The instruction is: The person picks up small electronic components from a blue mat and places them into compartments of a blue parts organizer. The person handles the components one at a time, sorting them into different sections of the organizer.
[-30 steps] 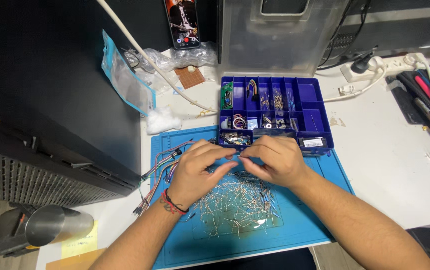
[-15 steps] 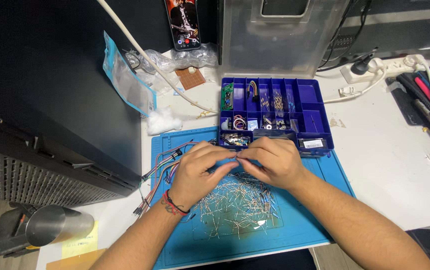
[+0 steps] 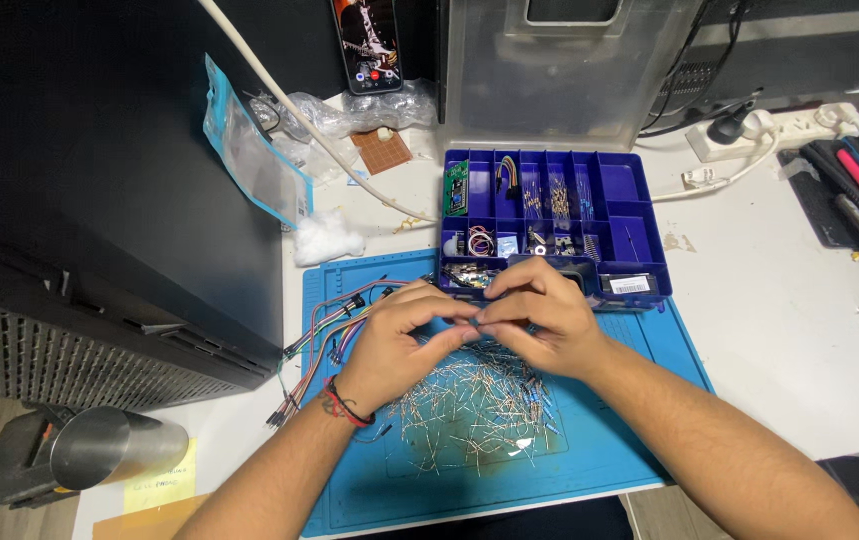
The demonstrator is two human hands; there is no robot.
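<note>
Small wire-leaded component (image 3: 477, 322) pinched between both sets of fingers, held just above the blue mat (image 3: 630, 450), right in front of the parts box. Too small to tell the exact kind. Left hand (image 3: 395, 340) fingers clenched on one end, right hand (image 3: 540, 315) fingers grasping the other; fingertips of both hands touching at the middle. Left wrist has a red-and-black band (image 3: 347, 403).

Directly under the hands: loose pile of leaded components (image 3: 470, 410) spread over the mat centre. Left of the left hand: bundle of coloured jumper wires (image 3: 325, 325) trailing off the mat edge onto the white counter (image 3: 780, 330).

Just behind the hands: blue compartment box (image 3: 640, 215), lid open and upright, cells holding small parts and wires. Further out: cotton wad (image 3: 328, 240), clear zip bag (image 3: 250, 155), phone (image 3: 368, 42) propped upright, power strip (image 3: 780, 128) at right, metal cylinder (image 3: 115, 445) lower left below the counter
</note>
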